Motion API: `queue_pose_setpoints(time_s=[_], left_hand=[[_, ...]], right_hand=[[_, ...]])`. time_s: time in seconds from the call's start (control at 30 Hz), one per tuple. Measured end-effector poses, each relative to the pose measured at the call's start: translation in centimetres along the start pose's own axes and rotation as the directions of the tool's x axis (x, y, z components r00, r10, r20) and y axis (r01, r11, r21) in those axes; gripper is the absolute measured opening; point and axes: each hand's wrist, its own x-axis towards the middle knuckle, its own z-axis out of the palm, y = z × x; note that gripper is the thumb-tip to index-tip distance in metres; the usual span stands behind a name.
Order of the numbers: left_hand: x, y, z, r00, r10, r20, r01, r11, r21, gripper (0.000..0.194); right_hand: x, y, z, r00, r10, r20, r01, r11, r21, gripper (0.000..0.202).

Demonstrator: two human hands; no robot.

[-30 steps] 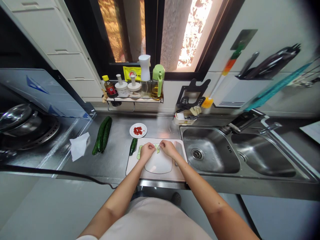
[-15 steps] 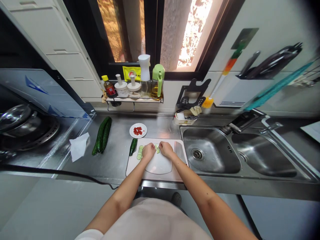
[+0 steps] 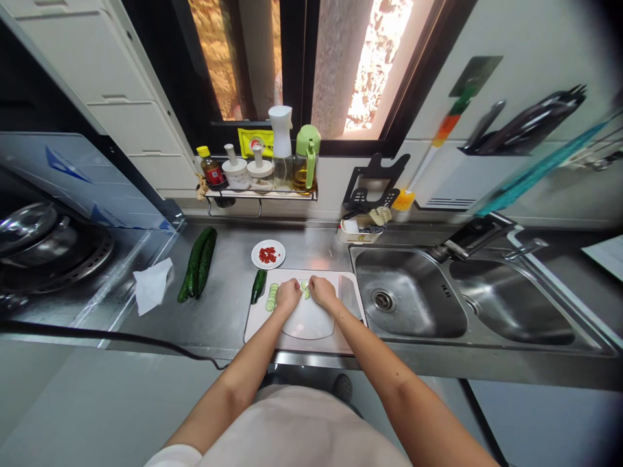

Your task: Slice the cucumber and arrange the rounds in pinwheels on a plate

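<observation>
My left hand (image 3: 288, 296) is closed, fingertips pinched together, over the far part of a white plate (image 3: 309, 324) on the cutting board (image 3: 256, 327). Whatever sits in that pinch is too small to make out. My right hand (image 3: 322, 291) is closed just opposite, its fingertips at a pale green cucumber slice. A few cucumber slices (image 3: 306, 294) lie on the plate between my hands. Left of my left hand, an overlapping row of cucumber slices (image 3: 271, 298) rests on the board. A cut cucumber piece (image 3: 258, 286) lies at its left edge. A wide blade (image 3: 347, 292) lies right of my right hand.
Behind the board is a small plate (image 3: 255, 257) of chopped red pieces. Whole cucumbers (image 3: 197, 264) and a white paper (image 3: 152, 285) lie to the left. A double sink (image 3: 411, 292) is at right. A bottle rack (image 3: 263, 194) hangs behind; a black cable (image 3: 121, 333) crosses the front left.
Both hands stay over the plate, with only slight finger movement. The whole view has shifted a little; nothing else visibly differs.
</observation>
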Motion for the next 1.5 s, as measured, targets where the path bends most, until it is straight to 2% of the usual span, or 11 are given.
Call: queue_pose_setpoints(time_s=[0.43, 0.77, 0.9, 1.07, 1.5], left_hand=[[0.0, 0.2, 0.2, 1.000, 0.013, 0.018, -0.015, 0.996, 0.086, 0.019], [-0.2, 0.1, 0.1, 1.000, 0.017, 0.019, -0.018, 0.996, 0.088, 0.020], [-0.2, 0.1, -0.1, 1.000, 0.013, 0.006, -0.013, 0.997, 0.070, 0.022], [0.0, 0.3, -0.2, 1.000, 0.012, 0.014, -0.012, 0.999, 0.031, 0.016], [0.4, 0.8, 0.2, 0.999, -0.018, 0.036, 0.015, 0.997, 0.078, 0.015]], right_hand=[[-0.3, -0.3, -0.4, 0.999, 0.000, 0.038, 0.003, 0.996, -0.091, 0.021], [-0.4, -0.4, -0.5, 0.999, -0.004, 0.033, 0.007, 0.995, -0.098, 0.021], [-0.7, 0.0, -0.5, 1.000, 0.001, 0.023, 0.001, 0.996, -0.086, 0.022], [-1.4, 0.9, -0.2, 0.999, 0.048, -0.004, -0.048, 0.997, -0.068, 0.023], [-1.2, 1.3, 0.1, 0.999, 0.047, 0.001, -0.047, 0.993, -0.112, 0.025]])
